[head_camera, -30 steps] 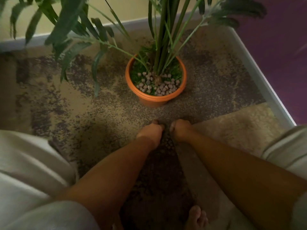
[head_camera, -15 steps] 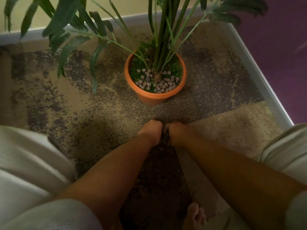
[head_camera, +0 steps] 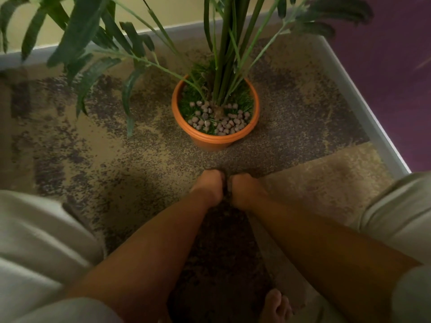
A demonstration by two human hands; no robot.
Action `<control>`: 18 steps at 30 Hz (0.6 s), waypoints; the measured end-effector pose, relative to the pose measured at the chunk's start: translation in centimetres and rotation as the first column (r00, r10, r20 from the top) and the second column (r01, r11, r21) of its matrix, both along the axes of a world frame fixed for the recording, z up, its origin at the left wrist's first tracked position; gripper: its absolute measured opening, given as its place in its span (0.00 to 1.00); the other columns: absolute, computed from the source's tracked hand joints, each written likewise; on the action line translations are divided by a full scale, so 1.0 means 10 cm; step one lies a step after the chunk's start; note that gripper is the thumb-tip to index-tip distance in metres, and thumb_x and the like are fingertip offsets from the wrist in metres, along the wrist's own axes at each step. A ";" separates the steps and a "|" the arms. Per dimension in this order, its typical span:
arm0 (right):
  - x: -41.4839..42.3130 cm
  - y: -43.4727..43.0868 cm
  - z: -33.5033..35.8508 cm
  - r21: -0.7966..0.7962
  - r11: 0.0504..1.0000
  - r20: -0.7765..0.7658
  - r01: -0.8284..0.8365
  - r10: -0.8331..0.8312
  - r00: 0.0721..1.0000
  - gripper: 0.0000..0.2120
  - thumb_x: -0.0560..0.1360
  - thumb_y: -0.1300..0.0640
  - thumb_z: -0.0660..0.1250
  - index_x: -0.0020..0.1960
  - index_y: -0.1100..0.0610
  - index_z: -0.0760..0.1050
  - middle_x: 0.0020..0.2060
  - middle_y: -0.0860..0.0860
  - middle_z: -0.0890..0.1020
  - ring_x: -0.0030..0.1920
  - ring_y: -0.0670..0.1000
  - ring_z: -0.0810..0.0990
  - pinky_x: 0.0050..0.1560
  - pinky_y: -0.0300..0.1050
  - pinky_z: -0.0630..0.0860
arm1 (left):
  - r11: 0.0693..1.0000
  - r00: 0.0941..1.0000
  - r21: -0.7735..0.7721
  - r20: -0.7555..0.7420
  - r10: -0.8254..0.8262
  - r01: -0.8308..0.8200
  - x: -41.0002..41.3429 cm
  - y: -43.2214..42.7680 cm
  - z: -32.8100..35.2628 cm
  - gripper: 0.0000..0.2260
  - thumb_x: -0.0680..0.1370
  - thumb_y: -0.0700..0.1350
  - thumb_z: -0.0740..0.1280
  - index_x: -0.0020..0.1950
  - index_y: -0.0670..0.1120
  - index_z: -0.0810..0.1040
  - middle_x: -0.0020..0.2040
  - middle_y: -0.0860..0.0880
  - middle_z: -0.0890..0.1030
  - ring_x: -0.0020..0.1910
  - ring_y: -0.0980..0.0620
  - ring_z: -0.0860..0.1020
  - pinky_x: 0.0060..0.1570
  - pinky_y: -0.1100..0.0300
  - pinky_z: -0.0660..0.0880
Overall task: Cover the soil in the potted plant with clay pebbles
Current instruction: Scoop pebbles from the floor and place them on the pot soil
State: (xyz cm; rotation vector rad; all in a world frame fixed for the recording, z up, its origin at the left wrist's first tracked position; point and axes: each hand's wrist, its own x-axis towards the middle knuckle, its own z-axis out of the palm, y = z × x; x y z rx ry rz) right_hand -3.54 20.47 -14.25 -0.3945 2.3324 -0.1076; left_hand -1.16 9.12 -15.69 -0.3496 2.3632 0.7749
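An orange pot (head_camera: 215, 139) stands on the carpet and holds a tall green plant (head_camera: 227, 54). Grey-brown clay pebbles (head_camera: 225, 124) lie over the front half of the pot's surface. Green grass-like cover shows at the back and sides. My left hand (head_camera: 210, 185) and my right hand (head_camera: 242, 187) are pressed side by side, low over the carpet just in front of the pot. I see only their backs. Their fingers curl down and away, so what lies under or inside them is hidden.
A mottled brown and tan carpet (head_camera: 98, 148) covers the floor, with a lighter rug (head_camera: 326, 183) at the right. A white baseboard (head_camera: 363, 108) and a purple wall (head_camera: 396, 66) close off the right side. Long leaves (head_camera: 93, 43) hang over the left. My bare foot (head_camera: 276, 304) shows at the bottom.
The hands have stayed together in front of the pot with barely any movement. The view has shifted slightly.
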 end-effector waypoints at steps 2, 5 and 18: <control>0.02 -0.03 -0.01 0.008 1.000 -0.021 -0.018 0.018 1.000 0.12 0.78 0.57 0.66 0.61 0.55 0.78 0.61 0.58 0.80 0.60 0.60 0.81 0.59 0.53 0.79 | 1.000 1.000 -0.001 -0.003 0.003 -0.003 0.00 -0.01 0.01 0.06 0.74 0.38 0.68 0.48 0.47 0.81 0.51 0.43 0.83 0.52 0.43 0.81 0.54 0.51 0.78; 0.05 -0.07 -0.04 0.026 0.999 -0.052 -0.040 0.042 0.998 0.12 0.79 0.59 0.64 0.61 0.57 0.78 0.61 0.59 0.80 0.61 0.61 0.81 0.58 0.54 0.78 | 1.000 1.000 0.002 -0.008 0.021 -0.021 0.01 -0.03 0.00 0.06 0.74 0.37 0.66 0.46 0.46 0.81 0.49 0.42 0.83 0.51 0.42 0.82 0.53 0.51 0.79; -0.29 -0.13 0.30 0.018 0.982 0.025 0.185 -0.186 0.982 0.15 0.76 0.57 0.68 0.62 0.58 0.80 0.62 0.58 0.81 0.63 0.58 0.80 0.64 0.50 0.77 | 0.997 0.996 -0.049 -0.065 -0.057 0.054 -0.04 -0.09 0.30 0.10 0.72 0.40 0.70 0.53 0.46 0.82 0.54 0.43 0.83 0.55 0.43 0.82 0.51 0.56 0.77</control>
